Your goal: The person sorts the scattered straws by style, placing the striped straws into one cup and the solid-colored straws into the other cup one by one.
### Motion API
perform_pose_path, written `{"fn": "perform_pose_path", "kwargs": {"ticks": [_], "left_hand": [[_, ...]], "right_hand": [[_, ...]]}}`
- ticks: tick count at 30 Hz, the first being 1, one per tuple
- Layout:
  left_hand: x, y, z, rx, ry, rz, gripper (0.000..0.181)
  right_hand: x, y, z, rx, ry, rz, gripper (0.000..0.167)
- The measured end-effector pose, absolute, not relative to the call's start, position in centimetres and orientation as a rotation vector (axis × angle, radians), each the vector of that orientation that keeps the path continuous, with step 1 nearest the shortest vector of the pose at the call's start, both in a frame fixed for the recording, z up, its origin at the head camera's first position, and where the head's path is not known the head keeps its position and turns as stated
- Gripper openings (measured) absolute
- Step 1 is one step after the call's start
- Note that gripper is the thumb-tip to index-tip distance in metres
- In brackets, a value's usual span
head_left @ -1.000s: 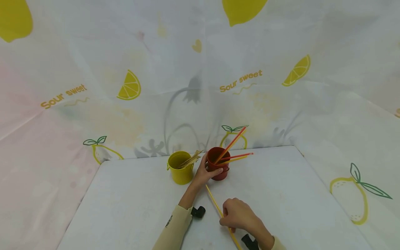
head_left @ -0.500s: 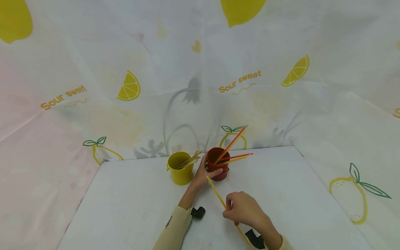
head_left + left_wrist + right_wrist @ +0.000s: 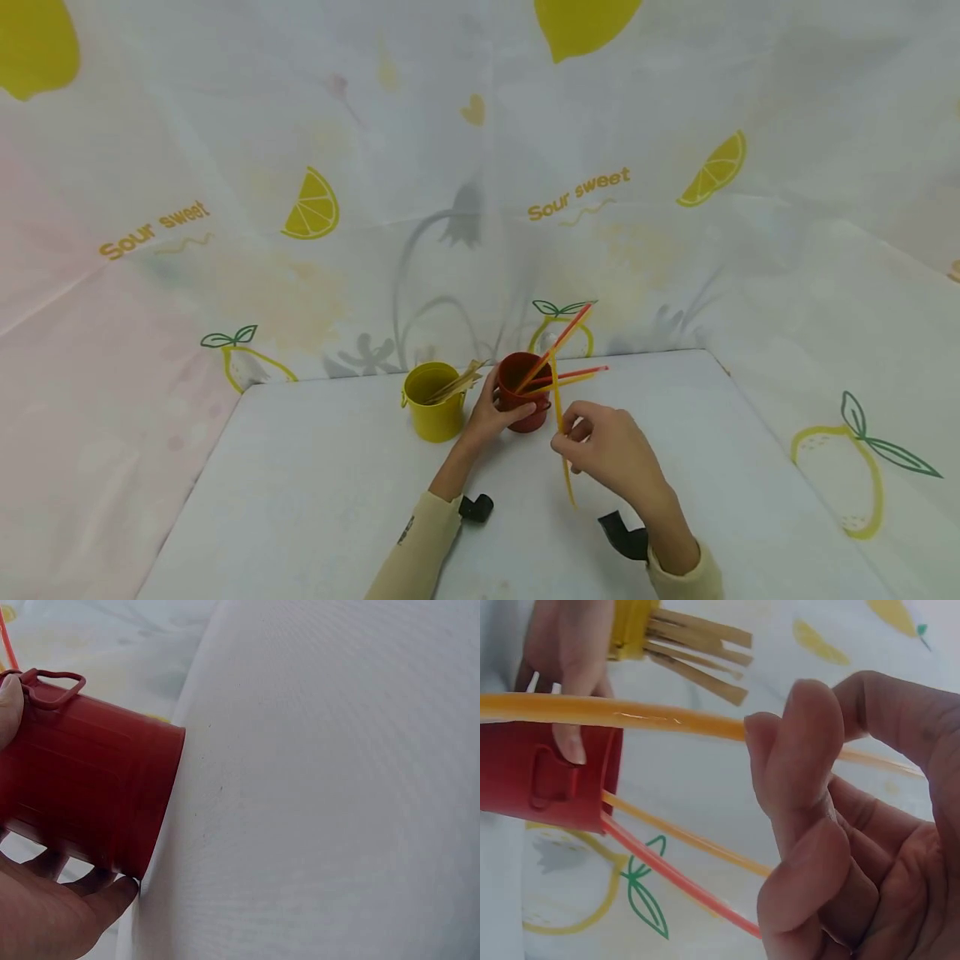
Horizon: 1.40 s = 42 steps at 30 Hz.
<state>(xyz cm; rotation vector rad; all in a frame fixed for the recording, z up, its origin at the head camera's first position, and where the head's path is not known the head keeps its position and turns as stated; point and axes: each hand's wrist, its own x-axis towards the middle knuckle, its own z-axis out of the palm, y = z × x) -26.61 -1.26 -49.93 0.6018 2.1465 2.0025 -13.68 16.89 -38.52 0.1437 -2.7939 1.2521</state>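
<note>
My left hand (image 3: 486, 417) grips a small red metal bucket (image 3: 531, 422) at the back of the table, its thumb near the wire handle in the left wrist view. Out of the bucket lean several red and yellow drinking straws (image 3: 573, 327), slanting to the right. Between thumb and fingers, my right hand (image 3: 618, 454) pinches another yellow straw (image 3: 652, 716) along its length. That straw stands nearly upright in front of the bucket in the head view, its upper end overlapping the bucket's right side.
Left of the red bucket stands a yellow bucket (image 3: 435, 427) holding several flat wooden sticks (image 3: 705, 651). The white table (image 3: 315, 492) meets a lemon-printed cloth backdrop (image 3: 360, 275) at its far edge. Black wrist cameras sit on both wrists.
My right hand has lifted the yellow straw and carried it forward and slightly right, turning it from slanted to nearly upright. My left hand and the red bucket have stayed in place.
</note>
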Motion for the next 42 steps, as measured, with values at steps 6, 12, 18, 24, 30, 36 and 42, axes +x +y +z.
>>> {"fn": "perform_pose_path", "kwargs": {"ticks": [6,12,18,24,30,36,42], "left_hand": [[-26.7,-1.3,-50.0,0.611,2.163,1.986,0.081],[-27.2,-1.2,-50.8,0.603,2.163,1.996,0.082],[-26.6,-1.2,-50.0,0.596,2.169,1.975,0.083],[-26.7,-1.3,-50.0,0.566,2.173,1.982,0.082],[-26.8,-1.2,-49.9,0.567,2.171,1.987,0.082],[-26.7,-1.2,-49.9,0.56,2.182,1.997,0.082],[-26.5,-1.1,-49.8,0.536,2.199,1.985,0.082]], "right_hand": [[-14.2,17.3,-37.5,0.139,-2.614,1.288,0.006],[-15.2,17.2,-37.6,0.113,-2.381,1.323,0.009],[-16.3,16.8,-37.8,0.072,-2.191,1.312,0.007],[-17.5,16.5,-38.5,0.051,-2.043,1.314,0.01],[-18.3,16.3,-39.7,0.067,-2.069,1.223,0.01],[-19.3,16.0,-41.4,0.06,-2.161,1.133,0.007],[-20.0,15.7,-43.1,0.019,-2.268,1.137,0.008]]}}
